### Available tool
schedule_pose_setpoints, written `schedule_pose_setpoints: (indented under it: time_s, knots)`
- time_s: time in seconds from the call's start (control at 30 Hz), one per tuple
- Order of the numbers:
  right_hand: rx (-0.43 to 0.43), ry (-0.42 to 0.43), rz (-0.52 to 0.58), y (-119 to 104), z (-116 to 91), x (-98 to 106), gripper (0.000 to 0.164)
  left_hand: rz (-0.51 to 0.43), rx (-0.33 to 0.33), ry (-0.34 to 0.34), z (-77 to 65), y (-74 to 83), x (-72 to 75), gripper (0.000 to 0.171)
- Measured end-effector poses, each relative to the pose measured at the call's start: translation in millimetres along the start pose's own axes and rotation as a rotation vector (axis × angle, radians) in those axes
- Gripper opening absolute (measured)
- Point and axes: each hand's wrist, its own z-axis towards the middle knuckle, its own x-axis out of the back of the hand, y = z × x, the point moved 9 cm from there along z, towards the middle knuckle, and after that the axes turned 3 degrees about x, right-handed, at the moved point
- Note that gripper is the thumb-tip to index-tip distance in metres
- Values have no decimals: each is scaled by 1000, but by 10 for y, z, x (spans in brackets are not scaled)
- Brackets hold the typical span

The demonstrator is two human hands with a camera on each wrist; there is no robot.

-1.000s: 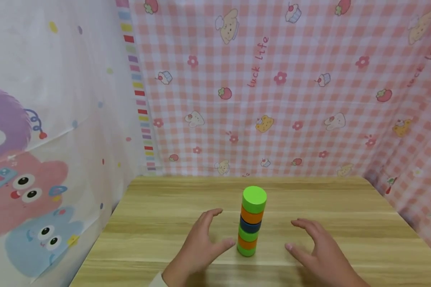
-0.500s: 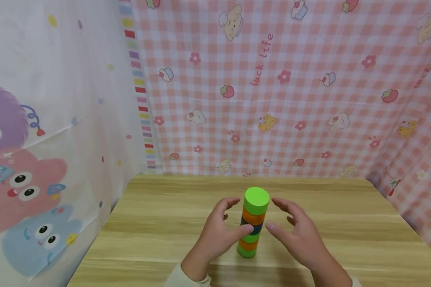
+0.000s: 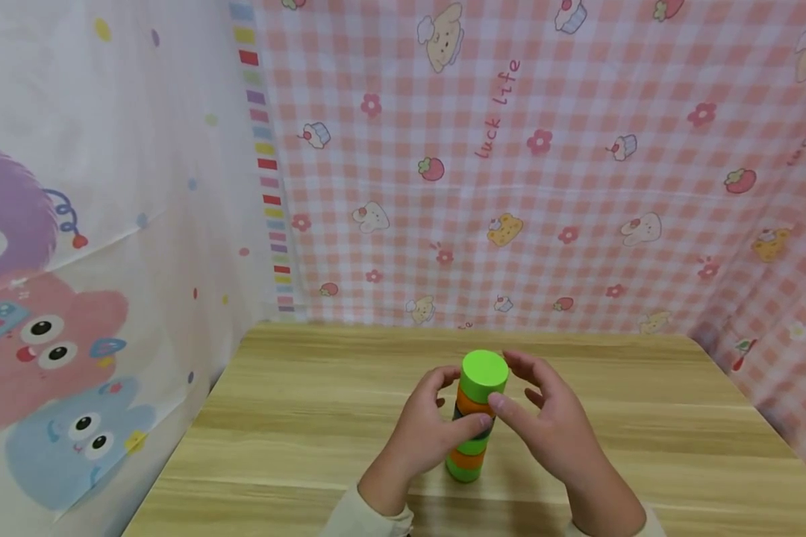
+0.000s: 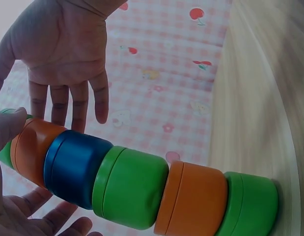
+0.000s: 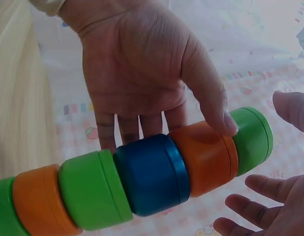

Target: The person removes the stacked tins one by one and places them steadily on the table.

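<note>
A tower of six round coloured blocks (image 3: 475,418) stands upright on the light wooden tabletop (image 3: 295,418), midway between its left and right edges and nearer the front edge than the back. From the bottom up the blocks run green, orange, green, dark blue, orange and green.

The left hand (image 3: 425,436) is cupped at the left side of the tower. Its thumb lies across the front of the stack at about the height of the dark blue block (image 5: 152,173), and the right wrist view shows the thumb tip pressing on the upper orange block (image 5: 205,156). Its other fingers are spread and nearly straight behind the tower, not wrapped round it.

The right hand (image 3: 544,426) is cupped at the right side, its thumb tip touching the edge of the top green block (image 3: 483,374). Its fingers are loosely curved beyond the tower and apart from it, holding nothing.

Behind the far edge of the tabletop hangs a pink checked cloth (image 3: 578,171) printed with strawberries and cupcakes. Beside the left edge hangs a white curtain (image 3: 94,246) with cartoon monsters.
</note>
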Motion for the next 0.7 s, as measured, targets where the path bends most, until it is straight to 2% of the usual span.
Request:
schedule_pose_setpoints:
  time_s: [0.37,0.57,0.7]
  knots:
    - [-35,10,29,-59,124,0,58,-33,-19,-17,102,55,-56,65]
    - [-53,5,8,-69,58,13,58,-66,-27,-17,67,5,-125,65]
    - [-44,1,-10,-91,25,7,61,-71,-42,9,48,3,-112,66]
